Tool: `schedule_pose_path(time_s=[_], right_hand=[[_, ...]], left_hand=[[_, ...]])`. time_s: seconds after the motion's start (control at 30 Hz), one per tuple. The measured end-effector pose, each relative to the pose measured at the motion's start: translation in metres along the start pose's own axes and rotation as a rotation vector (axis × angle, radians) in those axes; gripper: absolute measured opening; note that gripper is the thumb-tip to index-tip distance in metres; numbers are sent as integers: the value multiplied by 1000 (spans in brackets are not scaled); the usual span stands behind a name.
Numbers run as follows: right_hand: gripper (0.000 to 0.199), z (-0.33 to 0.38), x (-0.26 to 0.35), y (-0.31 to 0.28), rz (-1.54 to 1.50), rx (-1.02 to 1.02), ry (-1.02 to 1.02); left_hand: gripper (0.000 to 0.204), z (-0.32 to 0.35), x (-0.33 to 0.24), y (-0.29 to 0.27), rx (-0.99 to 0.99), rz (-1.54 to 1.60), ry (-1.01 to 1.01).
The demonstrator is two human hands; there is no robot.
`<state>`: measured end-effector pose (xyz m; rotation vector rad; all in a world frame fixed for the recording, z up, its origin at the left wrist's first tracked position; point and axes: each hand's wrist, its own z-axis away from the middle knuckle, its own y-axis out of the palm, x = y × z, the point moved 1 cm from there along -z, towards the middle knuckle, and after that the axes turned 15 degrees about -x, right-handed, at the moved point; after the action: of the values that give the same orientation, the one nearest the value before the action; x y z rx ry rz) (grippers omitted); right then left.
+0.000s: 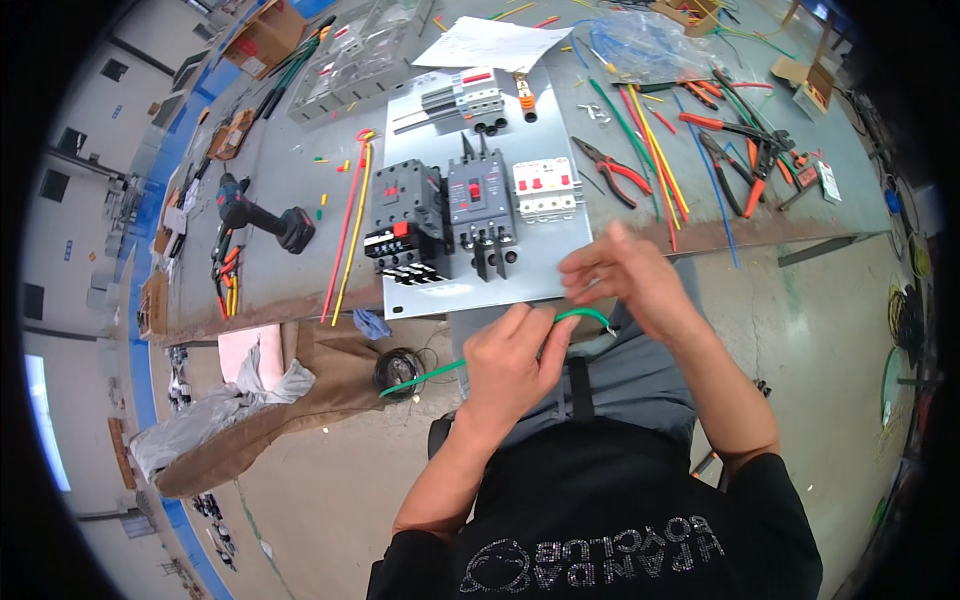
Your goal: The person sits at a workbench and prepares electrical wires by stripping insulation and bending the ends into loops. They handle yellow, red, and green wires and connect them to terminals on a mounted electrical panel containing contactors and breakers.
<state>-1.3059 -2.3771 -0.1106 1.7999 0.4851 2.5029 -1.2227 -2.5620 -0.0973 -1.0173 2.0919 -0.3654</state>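
Note:
My left hand (508,362) is closed around a green wire (435,373), just in front of the table's near edge. The wire's long tail runs down to the left; its other end bends over to the right and shows a bare metal tip. My right hand (640,288) is held just above that tip, fingers apart and holding nothing. Beyond both hands lies a light metal mounting plate (548,268). On it sit a black contactor block (405,198), a grey circuit breaker with a red switch (479,195) and a white breaker with red levers (547,190).
Red-handled pliers (617,175) and several loose coloured wires (655,150) lie right of the plate, with cutters (725,170) farther right. A cordless drill (262,214) rests on the left. White paper (490,45) covers the plate's far end. Brown-trousered legs (330,385) extend below the table.

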Motion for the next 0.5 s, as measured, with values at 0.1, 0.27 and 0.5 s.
schedule_pose_path(time_s=[0.1, 0.27, 0.5], right_hand=[[79, 4, -5, 17, -43, 83, 138], [74, 23, -9, 32, -142, 42, 253], [80, 23, -23, 29, -149, -11, 15]], left_hand=[[19, -2, -7, 2, 8, 26, 67], [18, 0, -13, 4, -12, 55, 74], [16, 8, -26, 6, -23, -9, 38]])
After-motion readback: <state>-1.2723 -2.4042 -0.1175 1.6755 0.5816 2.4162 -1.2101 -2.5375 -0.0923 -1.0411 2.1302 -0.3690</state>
